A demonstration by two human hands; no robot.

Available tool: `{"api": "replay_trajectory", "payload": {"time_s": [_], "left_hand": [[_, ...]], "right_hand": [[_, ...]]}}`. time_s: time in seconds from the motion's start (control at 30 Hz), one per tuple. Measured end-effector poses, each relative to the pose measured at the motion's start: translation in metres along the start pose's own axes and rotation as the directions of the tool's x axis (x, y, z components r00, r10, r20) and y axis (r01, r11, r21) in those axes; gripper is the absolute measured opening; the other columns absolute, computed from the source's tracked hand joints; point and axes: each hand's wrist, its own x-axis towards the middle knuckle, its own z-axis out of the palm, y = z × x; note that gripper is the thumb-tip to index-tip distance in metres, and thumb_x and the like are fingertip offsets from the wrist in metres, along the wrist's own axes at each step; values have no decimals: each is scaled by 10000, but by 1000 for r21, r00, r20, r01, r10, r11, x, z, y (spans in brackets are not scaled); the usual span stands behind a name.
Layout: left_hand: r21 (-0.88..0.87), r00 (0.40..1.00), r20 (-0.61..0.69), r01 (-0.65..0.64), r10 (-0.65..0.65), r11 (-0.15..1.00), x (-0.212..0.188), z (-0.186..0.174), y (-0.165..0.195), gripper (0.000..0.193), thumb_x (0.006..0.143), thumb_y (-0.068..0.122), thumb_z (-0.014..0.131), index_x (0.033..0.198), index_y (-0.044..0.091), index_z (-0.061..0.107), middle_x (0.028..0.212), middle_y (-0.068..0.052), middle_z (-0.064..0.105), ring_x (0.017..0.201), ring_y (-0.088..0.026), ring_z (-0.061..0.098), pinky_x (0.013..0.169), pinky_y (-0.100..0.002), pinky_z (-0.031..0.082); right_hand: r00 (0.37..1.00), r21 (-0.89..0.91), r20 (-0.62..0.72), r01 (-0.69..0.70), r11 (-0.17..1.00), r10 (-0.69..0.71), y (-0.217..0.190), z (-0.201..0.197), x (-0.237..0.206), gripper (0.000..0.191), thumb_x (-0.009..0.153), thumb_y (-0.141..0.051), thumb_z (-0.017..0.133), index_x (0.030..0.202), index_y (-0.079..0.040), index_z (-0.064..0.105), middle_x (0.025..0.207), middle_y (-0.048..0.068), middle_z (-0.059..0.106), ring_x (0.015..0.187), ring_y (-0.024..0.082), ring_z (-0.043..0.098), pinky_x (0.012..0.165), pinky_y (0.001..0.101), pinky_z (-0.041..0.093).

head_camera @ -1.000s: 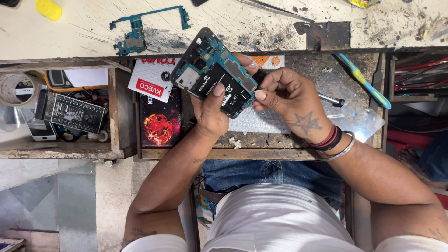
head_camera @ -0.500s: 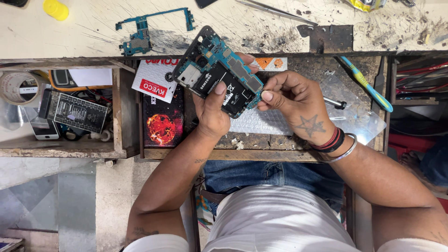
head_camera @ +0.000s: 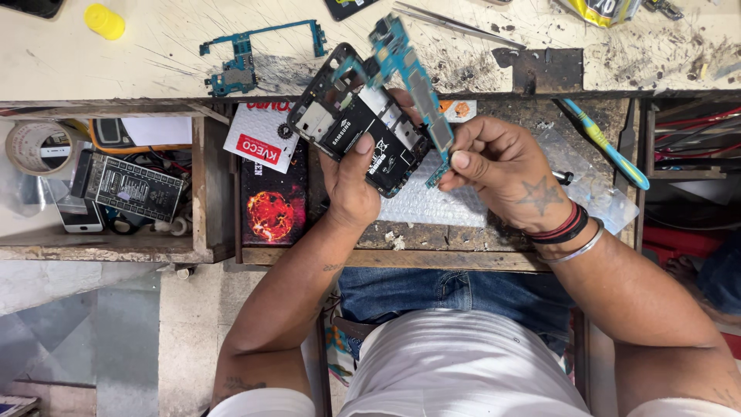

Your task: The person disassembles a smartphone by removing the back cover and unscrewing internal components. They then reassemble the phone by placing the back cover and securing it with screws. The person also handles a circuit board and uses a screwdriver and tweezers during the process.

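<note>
Hands point(head_camera: 432, 166) with opened phone point(head_camera: 359, 131) above scratched, cluttered workbench point(head_camera: 154, 54).

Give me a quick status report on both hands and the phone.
Left hand grips the opened phone body. Right hand pinches the teal circuit board, lifted clear of the body. Nothing between them; tweezers lie apart on the bench.

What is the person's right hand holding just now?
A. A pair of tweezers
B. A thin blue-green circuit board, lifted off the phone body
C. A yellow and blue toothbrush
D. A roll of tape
B: the right hand pinches the lower end of the blue-green circuit board, which stands tilted up and away from the black phone body gripped in the left hand; the toothbrush lies untouched on the bench.
</note>
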Motion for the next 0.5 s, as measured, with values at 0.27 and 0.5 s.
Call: {"api": "replay_trajectory", "payload": {"time_s": [0.27, 0.5], "left_hand": [[-59, 997, 60, 52, -48, 997, 9, 6, 13, 584, 1083, 295, 576, 1552, 26, 356, 1319, -295, 629, 1134, -317, 706, 976, -397, 597], [-76, 985, 38, 172, -170, 982, 20, 19, 25, 494, 1047, 254, 558, 1451, -21, 484, 1271, -271, 669, 1029, -337, 743, 869, -411, 626]], "right_hand": [[961, 8, 5, 278, 961, -278, -15, -13, -5, 128, 1024, -33, 732, 1104, -8, 636, 962, 85, 704, 858, 185, 751, 857, 362, 651], [877, -34, -145, 459, 888, -458, -40, -26, -13, 174, 1045, -46, 754, 1140, -15, 612, 951, 117, 720, 877, 214, 755, 823, 339, 638]]}}
